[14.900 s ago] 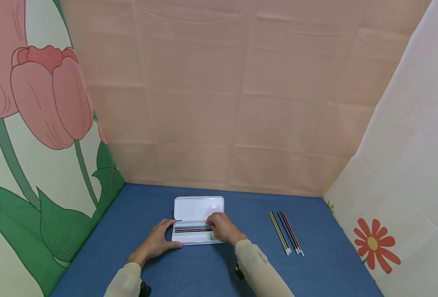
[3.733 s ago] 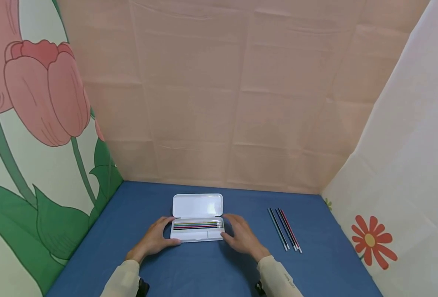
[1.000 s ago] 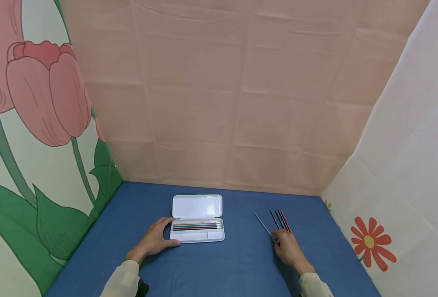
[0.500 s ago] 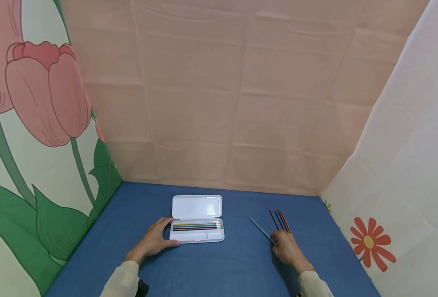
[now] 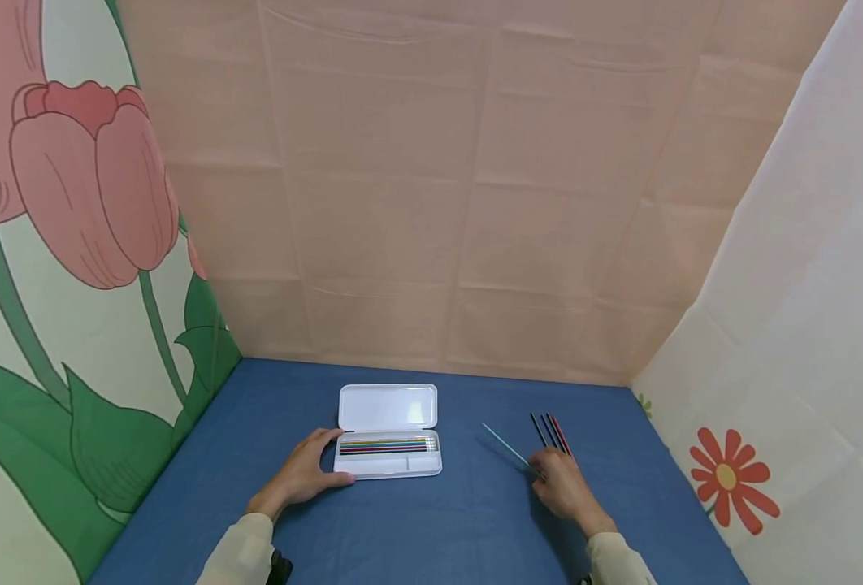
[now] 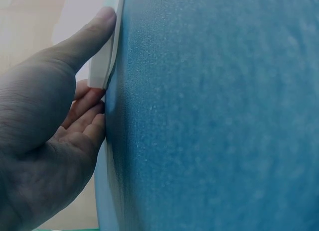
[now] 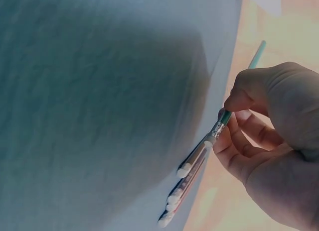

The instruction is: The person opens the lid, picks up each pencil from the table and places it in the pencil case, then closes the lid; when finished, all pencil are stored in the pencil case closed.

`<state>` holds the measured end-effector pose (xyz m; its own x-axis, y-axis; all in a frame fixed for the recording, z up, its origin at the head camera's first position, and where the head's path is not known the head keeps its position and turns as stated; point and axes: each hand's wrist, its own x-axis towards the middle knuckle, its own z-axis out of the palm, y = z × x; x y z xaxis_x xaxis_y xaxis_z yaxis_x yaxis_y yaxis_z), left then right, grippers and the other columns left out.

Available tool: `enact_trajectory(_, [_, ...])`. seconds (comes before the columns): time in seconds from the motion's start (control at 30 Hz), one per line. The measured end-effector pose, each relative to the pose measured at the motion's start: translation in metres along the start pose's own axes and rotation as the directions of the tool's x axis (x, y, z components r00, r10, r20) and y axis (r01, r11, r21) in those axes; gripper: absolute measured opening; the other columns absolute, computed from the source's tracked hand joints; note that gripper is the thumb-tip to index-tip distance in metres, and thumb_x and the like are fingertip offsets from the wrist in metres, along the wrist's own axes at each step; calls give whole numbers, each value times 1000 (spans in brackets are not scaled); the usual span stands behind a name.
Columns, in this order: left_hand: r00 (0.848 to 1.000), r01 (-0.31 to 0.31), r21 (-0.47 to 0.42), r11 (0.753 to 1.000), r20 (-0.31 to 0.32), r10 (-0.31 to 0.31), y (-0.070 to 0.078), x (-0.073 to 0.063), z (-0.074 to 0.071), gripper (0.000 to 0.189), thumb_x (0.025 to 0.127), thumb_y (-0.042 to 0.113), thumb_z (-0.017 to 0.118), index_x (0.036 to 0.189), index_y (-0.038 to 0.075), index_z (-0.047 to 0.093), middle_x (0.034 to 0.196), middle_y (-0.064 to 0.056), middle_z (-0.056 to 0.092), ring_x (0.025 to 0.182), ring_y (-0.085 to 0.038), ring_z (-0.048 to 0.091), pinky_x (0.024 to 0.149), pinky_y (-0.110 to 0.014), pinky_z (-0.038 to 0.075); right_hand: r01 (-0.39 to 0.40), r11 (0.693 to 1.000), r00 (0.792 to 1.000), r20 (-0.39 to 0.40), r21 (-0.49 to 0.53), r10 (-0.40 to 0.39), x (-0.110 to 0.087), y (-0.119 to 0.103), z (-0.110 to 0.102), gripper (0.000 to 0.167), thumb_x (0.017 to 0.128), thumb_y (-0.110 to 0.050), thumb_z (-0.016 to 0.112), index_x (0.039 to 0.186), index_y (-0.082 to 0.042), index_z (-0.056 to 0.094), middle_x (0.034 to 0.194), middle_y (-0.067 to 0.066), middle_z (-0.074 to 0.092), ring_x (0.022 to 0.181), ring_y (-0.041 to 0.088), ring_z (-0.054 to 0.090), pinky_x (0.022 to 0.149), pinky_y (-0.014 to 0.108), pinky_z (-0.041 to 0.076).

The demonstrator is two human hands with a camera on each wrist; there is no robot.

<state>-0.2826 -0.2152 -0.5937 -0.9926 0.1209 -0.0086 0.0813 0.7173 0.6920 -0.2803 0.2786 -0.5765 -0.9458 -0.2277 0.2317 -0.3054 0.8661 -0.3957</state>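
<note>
A white pencil case (image 5: 373, 466) lies with its lid raised at the back, several coloured pencils (image 5: 383, 446) side by side in its rear compartment. My left hand (image 5: 301, 473) holds the case's left end, thumb at the front edge and fingers round the back corner; the left wrist view shows the thumb on the case wall (image 6: 102, 66). My right hand (image 5: 565, 489) pinches a teal pencil (image 5: 503, 441) near its eraser end, its far tip pointing left, off the cloth. In the right wrist view, white eraser ends of other pencils (image 7: 174, 196) lie below that hand.
A few loose dark and red pencils (image 5: 557, 431) lie just beyond my right hand, partly covered by it. Blue cloth (image 5: 417, 536) covers the table. A beige sheet (image 5: 431, 244) hangs behind, with a flower-printed sheet (image 5: 768, 366) at the right.
My right hand went from the case to the loose pencils and took the teal one, whose tip swings left and rises. Earlier, a yellow pencil left the loose group. My left hand stays put.
</note>
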Motion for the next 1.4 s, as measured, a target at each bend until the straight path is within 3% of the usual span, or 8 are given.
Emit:
enact_trajectory(0.13, [1000, -1, -1, 1000, -4, 1, -1, 0, 0, 96, 85, 42, 101, 163, 7, 56, 162, -20, 59, 153, -47, 54, 128, -73, 42, 14, 999, 1000, 21, 36, -15, 3, -8, 0, 34, 85, 15, 76, 113, -1, 82, 105, 9, 78, 95, 22, 74, 78, 40, 65])
enact_trajectory(0.4, [1000, -5, 4, 1000, -7, 5, 0, 0, 0, 96, 85, 42, 101, 163, 7, 57, 162, -20, 59, 152, -47, 54, 128, -74, 42, 147, 989, 989, -21, 11, -146, 10, -23, 9, 32, 87, 17, 76, 111, -4, 82, 102, 7, 77, 90, 21, 72, 74, 32, 61])
enact_trajectory(0.63, [1000, 0, 5, 1000, -6, 0, 0, 0, -1, 97, 85, 42, 102, 163, 7, 57, 160, -19, 60, 151, -45, 56, 127, -72, 43, 222, 975, 974, -43, -2, -222, 21, -40, 15, 27, 88, 14, 79, 109, -4, 83, 101, 6, 77, 91, 23, 74, 77, 35, 64])
enact_trajectory(0.97, [1000, 4, 2, 1000, -1, -4, 3, -2, -2, 96, 85, 42, 102, 163, 7, 57, 161, -19, 59, 152, -47, 55, 127, -73, 43, 252, 968, 968, -6, 14, -252, 41, -70, 29, 24, 93, 12, 79, 111, -3, 85, 102, 6, 78, 94, 22, 75, 81, 39, 67])
enact_trajectory(1.4, [1000, -13, 6, 1000, -6, 14, 2, -2, -3, 95, 85, 41, 102, 162, 8, 58, 161, -18, 60, 152, -45, 56, 127, -72, 44, 331, 943, 941, 67, 25, -332, 69, -105, 47, 24, 101, 8, 71, 118, -3, 86, 108, 9, 79, 102, 25, 77, 88, 42, 68])
